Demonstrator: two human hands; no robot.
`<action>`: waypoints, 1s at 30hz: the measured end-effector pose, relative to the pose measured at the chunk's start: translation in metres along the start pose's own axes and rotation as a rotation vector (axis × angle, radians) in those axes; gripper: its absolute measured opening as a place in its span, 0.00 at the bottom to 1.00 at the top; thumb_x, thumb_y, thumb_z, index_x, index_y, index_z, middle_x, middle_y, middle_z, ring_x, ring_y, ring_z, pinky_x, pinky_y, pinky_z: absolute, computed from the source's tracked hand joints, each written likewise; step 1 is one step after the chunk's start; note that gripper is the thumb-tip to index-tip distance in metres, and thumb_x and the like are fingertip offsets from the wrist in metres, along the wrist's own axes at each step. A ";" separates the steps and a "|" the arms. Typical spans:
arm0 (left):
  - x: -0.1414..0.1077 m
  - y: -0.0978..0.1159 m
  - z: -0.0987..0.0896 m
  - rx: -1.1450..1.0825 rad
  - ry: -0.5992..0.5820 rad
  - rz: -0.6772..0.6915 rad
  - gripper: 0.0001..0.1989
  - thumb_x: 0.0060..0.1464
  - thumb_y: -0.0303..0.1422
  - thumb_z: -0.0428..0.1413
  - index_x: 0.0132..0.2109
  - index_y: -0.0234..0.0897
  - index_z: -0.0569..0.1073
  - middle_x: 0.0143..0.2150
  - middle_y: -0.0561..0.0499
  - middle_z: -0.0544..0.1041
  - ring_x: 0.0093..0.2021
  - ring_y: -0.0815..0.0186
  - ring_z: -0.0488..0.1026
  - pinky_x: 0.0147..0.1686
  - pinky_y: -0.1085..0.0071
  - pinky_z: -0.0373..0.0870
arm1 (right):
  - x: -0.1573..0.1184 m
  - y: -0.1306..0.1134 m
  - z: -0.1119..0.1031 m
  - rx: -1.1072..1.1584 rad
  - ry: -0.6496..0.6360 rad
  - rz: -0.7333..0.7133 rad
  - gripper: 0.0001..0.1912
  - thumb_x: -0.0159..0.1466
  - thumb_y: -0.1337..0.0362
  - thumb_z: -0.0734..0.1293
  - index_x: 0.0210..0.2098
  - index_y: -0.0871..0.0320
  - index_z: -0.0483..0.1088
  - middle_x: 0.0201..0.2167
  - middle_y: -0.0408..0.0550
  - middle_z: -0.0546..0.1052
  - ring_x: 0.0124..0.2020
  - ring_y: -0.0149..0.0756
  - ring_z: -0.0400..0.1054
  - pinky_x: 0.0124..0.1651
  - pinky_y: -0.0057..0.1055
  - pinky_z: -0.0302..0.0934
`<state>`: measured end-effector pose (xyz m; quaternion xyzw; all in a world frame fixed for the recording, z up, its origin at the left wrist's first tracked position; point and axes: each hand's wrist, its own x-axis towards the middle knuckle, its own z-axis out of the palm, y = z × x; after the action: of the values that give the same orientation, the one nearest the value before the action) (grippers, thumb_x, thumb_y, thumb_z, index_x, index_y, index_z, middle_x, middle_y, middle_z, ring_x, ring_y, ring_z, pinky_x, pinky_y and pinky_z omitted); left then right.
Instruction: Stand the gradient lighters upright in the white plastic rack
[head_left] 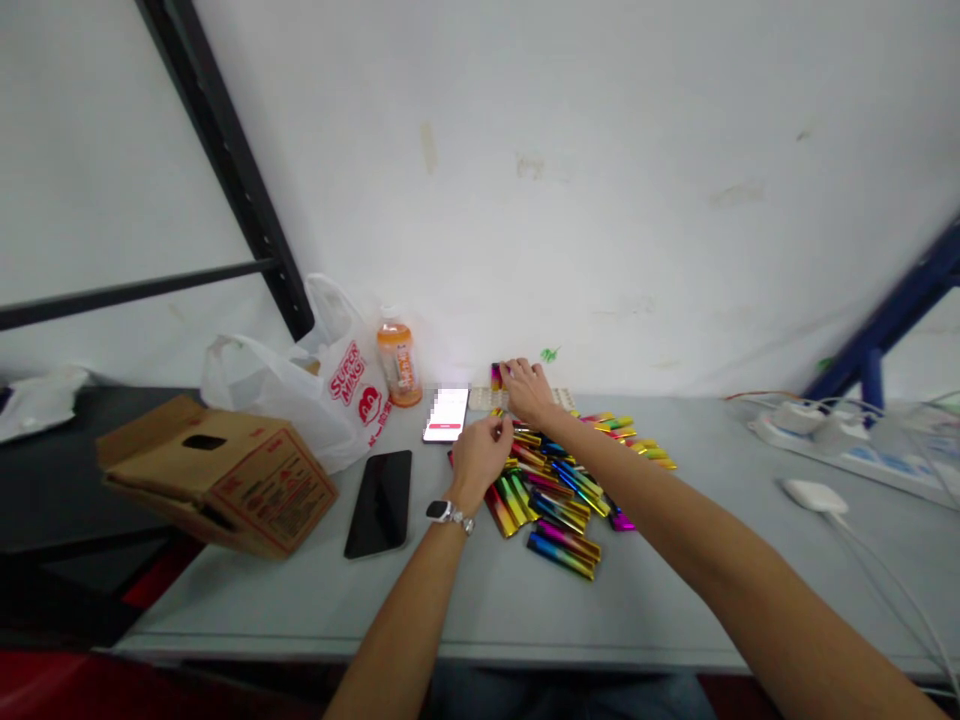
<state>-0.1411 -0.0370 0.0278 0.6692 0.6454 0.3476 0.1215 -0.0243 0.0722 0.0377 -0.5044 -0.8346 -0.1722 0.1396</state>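
Note:
My right hand reaches to the back of the table, its fingers closed on a slim shiny purple-and-gold lighter-shaped piece. That piece stands upright at a pale tray with rows of small holes, which my hand partly covers. My left hand is closer to me, at the left edge of a heap of similar metallic pieces in red, green, blue and gold. Its thumb and fingertips are pinched together; whatever they hold is too small to make out. My right forearm hides part of the heap.
Left of the heap lie a lit phone and a dark phone. Beyond them stand an orange drink bottle, a white plastic bag and a cardboard box. A white charger and a power strip are at right.

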 end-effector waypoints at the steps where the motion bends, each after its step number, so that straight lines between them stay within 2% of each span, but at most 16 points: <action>1: 0.000 0.000 0.000 0.002 -0.002 -0.003 0.21 0.63 0.43 0.46 0.31 0.38 0.77 0.29 0.49 0.79 0.27 0.67 0.70 0.27 0.72 0.52 | -0.001 -0.001 0.000 0.005 -0.002 0.006 0.30 0.67 0.70 0.52 0.68 0.64 0.53 0.61 0.64 0.64 0.59 0.50 0.54 0.58 0.45 0.49; 5: 0.000 0.001 0.000 -0.001 -0.010 -0.005 0.20 0.63 0.43 0.47 0.31 0.37 0.77 0.28 0.49 0.79 0.26 0.67 0.69 0.26 0.72 0.51 | -0.002 -0.001 -0.005 0.094 -0.017 0.064 0.37 0.66 0.70 0.54 0.72 0.60 0.40 0.62 0.62 0.64 0.58 0.51 0.58 0.57 0.45 0.52; 7: 0.000 0.000 -0.001 -0.009 -0.007 0.000 0.20 0.63 0.42 0.47 0.32 0.37 0.78 0.28 0.49 0.79 0.27 0.67 0.70 0.27 0.72 0.52 | -0.005 0.004 -0.010 0.170 -0.008 0.111 0.41 0.63 0.70 0.56 0.73 0.59 0.37 0.65 0.62 0.60 0.58 0.51 0.58 0.56 0.46 0.54; 8: 0.001 0.001 -0.001 -0.014 -0.005 0.003 0.20 0.63 0.42 0.47 0.32 0.37 0.78 0.29 0.48 0.79 0.27 0.67 0.70 0.27 0.72 0.52 | -0.008 0.008 -0.012 0.210 0.006 0.131 0.41 0.62 0.71 0.57 0.72 0.59 0.38 0.66 0.62 0.57 0.58 0.51 0.59 0.56 0.45 0.55; 10: 0.001 0.001 -0.001 -0.016 -0.006 0.001 0.20 0.63 0.42 0.47 0.32 0.37 0.78 0.29 0.48 0.79 0.27 0.66 0.70 0.27 0.72 0.53 | -0.017 0.018 -0.016 0.293 0.010 0.152 0.37 0.62 0.71 0.57 0.70 0.59 0.47 0.65 0.62 0.58 0.57 0.47 0.62 0.55 0.42 0.58; 13: 0.003 0.001 0.001 -0.021 -0.010 -0.011 0.20 0.63 0.43 0.47 0.32 0.37 0.78 0.28 0.48 0.79 0.28 0.66 0.70 0.27 0.72 0.53 | -0.040 0.032 -0.018 0.396 -0.110 0.149 0.23 0.62 0.68 0.60 0.56 0.60 0.67 0.51 0.56 0.72 0.48 0.41 0.68 0.50 0.36 0.61; 15: 0.004 0.001 0.003 -0.045 -0.004 -0.022 0.21 0.63 0.42 0.47 0.32 0.37 0.78 0.29 0.48 0.78 0.28 0.67 0.70 0.28 0.72 0.53 | -0.056 0.037 -0.019 0.425 -0.186 0.150 0.17 0.60 0.64 0.64 0.48 0.59 0.72 0.43 0.52 0.76 0.43 0.40 0.69 0.47 0.33 0.62; 18: 0.004 0.000 0.006 -0.081 0.007 -0.031 0.21 0.62 0.43 0.47 0.31 0.36 0.77 0.28 0.49 0.78 0.27 0.67 0.69 0.28 0.72 0.54 | -0.070 0.039 -0.021 0.398 -0.225 0.143 0.15 0.59 0.58 0.67 0.42 0.58 0.75 0.39 0.51 0.78 0.41 0.41 0.70 0.45 0.33 0.61; 22: 0.004 -0.004 0.008 -0.099 0.012 -0.018 0.22 0.62 0.43 0.46 0.29 0.36 0.76 0.26 0.50 0.76 0.27 0.68 0.68 0.27 0.72 0.52 | -0.066 0.040 -0.020 0.342 -0.265 0.103 0.14 0.57 0.55 0.69 0.38 0.56 0.78 0.39 0.51 0.78 0.42 0.42 0.70 0.45 0.34 0.61; 27: 0.005 -0.005 0.008 -0.101 0.015 -0.028 0.22 0.62 0.44 0.46 0.28 0.36 0.75 0.24 0.51 0.75 0.26 0.68 0.67 0.27 0.72 0.51 | -0.051 0.043 -0.016 0.391 -0.346 0.055 0.12 0.53 0.59 0.72 0.35 0.59 0.77 0.34 0.49 0.78 0.36 0.38 0.69 0.38 0.30 0.59; 30: 0.004 -0.005 0.007 -0.096 0.013 -0.011 0.23 0.62 0.45 0.46 0.27 0.36 0.75 0.24 0.52 0.74 0.26 0.68 0.67 0.26 0.72 0.51 | -0.052 0.046 -0.018 0.439 -0.299 0.013 0.08 0.55 0.61 0.70 0.31 0.59 0.73 0.30 0.47 0.76 0.32 0.36 0.67 0.35 0.29 0.56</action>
<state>-0.1410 -0.0305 0.0214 0.6567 0.6326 0.3818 0.1511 0.0413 0.0430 0.0390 -0.4870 -0.8601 0.0902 0.1219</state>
